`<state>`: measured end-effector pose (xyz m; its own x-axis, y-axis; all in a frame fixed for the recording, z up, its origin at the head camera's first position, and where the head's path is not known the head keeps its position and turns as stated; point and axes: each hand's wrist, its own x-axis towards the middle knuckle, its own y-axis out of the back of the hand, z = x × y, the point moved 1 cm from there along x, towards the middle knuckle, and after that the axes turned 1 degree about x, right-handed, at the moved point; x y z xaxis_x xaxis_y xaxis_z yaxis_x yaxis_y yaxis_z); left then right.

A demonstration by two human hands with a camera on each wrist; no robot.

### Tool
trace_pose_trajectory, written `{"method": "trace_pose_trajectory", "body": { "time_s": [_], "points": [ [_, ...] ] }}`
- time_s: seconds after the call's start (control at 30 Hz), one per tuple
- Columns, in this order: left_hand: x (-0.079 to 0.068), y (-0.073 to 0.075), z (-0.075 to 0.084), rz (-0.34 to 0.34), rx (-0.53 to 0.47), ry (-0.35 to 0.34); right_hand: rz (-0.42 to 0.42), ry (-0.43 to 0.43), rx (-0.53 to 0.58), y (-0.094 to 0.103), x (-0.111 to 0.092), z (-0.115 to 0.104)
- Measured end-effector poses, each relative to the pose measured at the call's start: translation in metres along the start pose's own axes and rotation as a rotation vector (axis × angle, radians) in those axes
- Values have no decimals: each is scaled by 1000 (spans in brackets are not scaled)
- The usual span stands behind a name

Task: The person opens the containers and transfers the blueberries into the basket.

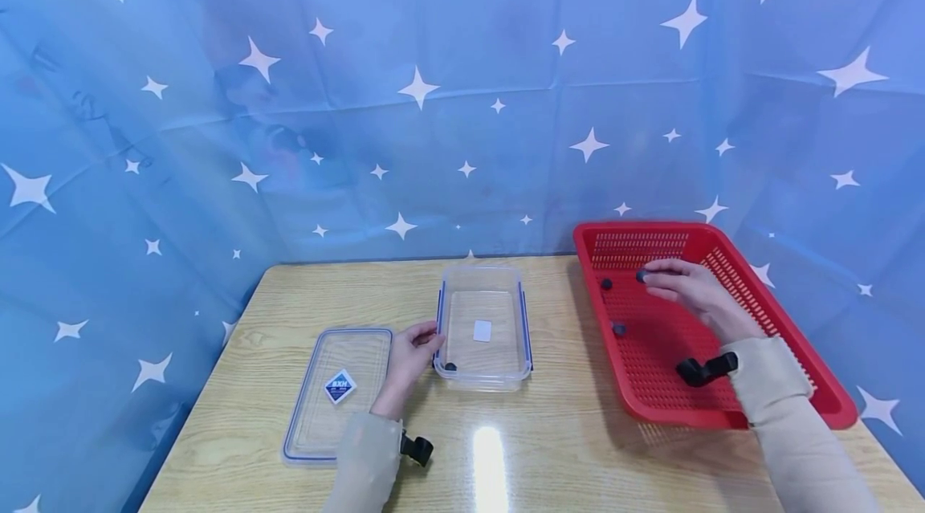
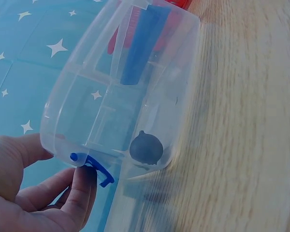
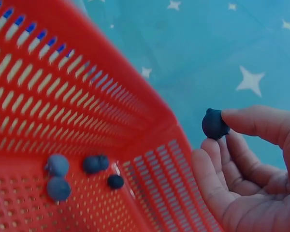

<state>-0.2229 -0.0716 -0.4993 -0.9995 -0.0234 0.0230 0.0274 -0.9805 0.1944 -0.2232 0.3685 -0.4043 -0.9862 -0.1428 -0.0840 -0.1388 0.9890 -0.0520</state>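
Observation:
My right hand point(image 1: 694, 295) pinches a dark blueberry point(image 3: 214, 124) between thumb and fingers, above the red plastic basket point(image 1: 672, 368). In the right wrist view several other blueberries point(image 3: 58, 165) lie on the basket floor. At the table's middle stands a clear plastic container point(image 1: 462, 306) with blue edging and no lid on it. My left hand point(image 1: 410, 356) grips its left side, thumb at the rim and fingers by the blue side latch point(image 2: 97, 167). One blueberry point(image 2: 146, 147) sits inside, in the near left corner.
A clear lid point(image 1: 361, 356) with a blue rim and a diamond-shaped label lies flat, left of the container. The wooden table point(image 1: 571, 449) ends at a blue curtain point(image 1: 491, 136) with white stars. Black straps point(image 1: 417, 449) are on both wrists.

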Motion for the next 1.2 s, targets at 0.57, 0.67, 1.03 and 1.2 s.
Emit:
{"method": "trace_pose_trajectory", "body": {
  "time_s": [0.57, 0.67, 1.03, 1.2],
  "points": [
    [-1, 0, 0, 3, -16, 2, 37, -23, 19, 11, 1, 12],
    [-2, 0, 0, -2, -20, 3, 24, 11, -7, 6, 1, 11],
    [-1, 1, 1, 1, -21, -1, 1, 9, 96, -54, 21, -10],
    [-1, 1, 1, -3, -19, 5, 13, -29, -18, -82, 33, -14]
  ]
}}
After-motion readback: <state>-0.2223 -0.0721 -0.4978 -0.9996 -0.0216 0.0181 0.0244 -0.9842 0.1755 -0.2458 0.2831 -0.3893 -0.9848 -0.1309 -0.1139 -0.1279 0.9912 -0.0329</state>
